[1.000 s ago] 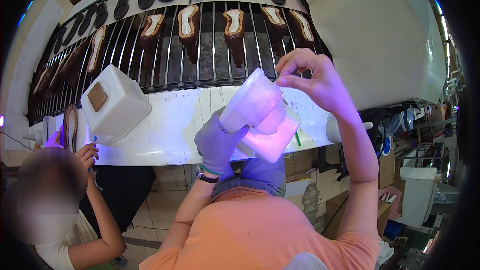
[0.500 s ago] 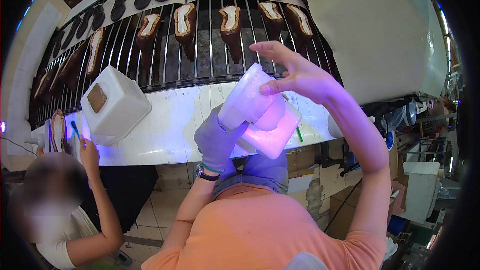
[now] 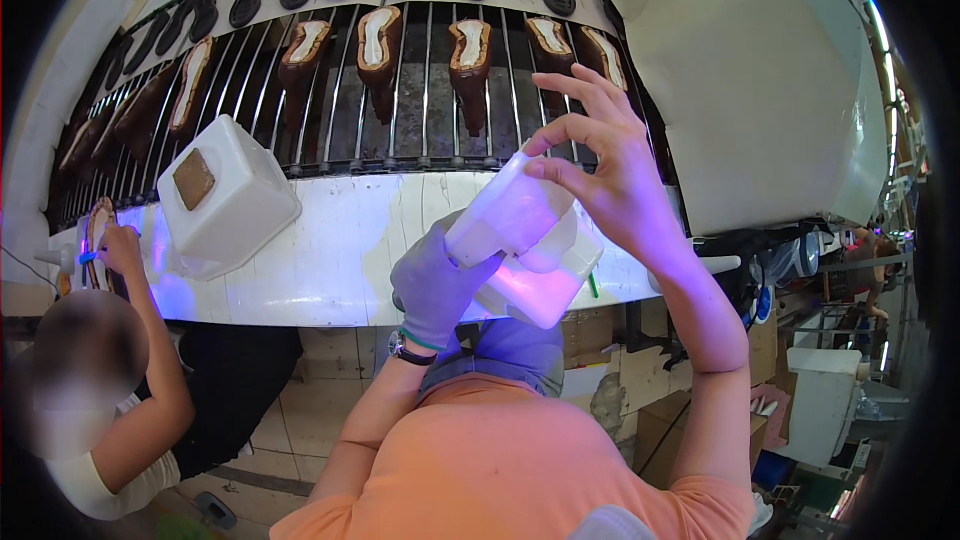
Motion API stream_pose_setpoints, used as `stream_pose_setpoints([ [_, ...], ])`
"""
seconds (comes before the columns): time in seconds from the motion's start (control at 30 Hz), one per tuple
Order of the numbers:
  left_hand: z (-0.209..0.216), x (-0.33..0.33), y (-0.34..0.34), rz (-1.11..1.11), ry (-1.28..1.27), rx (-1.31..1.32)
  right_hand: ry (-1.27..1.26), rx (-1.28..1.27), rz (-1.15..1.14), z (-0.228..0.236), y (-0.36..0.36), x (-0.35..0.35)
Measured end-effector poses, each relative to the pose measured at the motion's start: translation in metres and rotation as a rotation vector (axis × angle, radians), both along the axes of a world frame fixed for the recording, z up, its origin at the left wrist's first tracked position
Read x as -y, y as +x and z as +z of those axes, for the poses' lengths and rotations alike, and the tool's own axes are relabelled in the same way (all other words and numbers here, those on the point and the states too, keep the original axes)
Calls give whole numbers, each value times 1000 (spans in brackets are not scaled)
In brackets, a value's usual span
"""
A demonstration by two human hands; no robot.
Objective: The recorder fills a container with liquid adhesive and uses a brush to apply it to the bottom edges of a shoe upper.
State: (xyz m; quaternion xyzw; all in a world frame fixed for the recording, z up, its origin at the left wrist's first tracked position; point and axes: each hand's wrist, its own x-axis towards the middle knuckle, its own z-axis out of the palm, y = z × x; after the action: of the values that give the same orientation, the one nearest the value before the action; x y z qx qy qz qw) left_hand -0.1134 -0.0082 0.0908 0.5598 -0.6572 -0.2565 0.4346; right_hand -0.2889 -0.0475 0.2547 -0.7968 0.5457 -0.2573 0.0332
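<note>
Over the front edge of the white worktop (image 3: 330, 270), my gloved left hand (image 3: 435, 285) grips a translucent white plastic container (image 3: 505, 215), tilted, from below — fingers wrapped tight. My bare right hand (image 3: 600, 155) pinches at its upper rim, thumb and forefinger narrow, other fingers spread. Just beneath sits a second white tub (image 3: 545, 275). Behind: brown shoes (image 3: 470, 55) on the wire conveyor (image 3: 420, 110). A white jug (image 3: 222, 195) stands to my left.
</note>
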Motion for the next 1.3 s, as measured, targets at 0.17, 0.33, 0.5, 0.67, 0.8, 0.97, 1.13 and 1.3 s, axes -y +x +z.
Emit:
stream_pose_setpoints([
  [0.17, 1, -1, 2, -9, 41, 12, 154, 102, 13, -1, -2, 14],
  [0.33, 8, -1, 1, -29, 23, -36, 393, 321, 47, 1, -13, 23],
  [0.5, 6, 0, 0, -16, 14, -34, 165, 51, 2, 13, -6, 17],
  [0.67, 5, 1, -2, -3, 14, -34, 195, -103, 29, 18, 0, 22],
  [0.8, 2, 1, -2, 0, -7, -31, 149, -261, 41, 20, 6, 22],
  [0.97, 2, 1, -3, -9, -29, -29, 466, 109, 168, 22, 4, 21],
  [1.13, 0, 2, -2, -2, -52, -30, 131, -252, 47, 38, 5, 23],
  [1.3, -1, 3, -2, -19, -83, -24, 0, -503, 91, 34, 10, 18],
])
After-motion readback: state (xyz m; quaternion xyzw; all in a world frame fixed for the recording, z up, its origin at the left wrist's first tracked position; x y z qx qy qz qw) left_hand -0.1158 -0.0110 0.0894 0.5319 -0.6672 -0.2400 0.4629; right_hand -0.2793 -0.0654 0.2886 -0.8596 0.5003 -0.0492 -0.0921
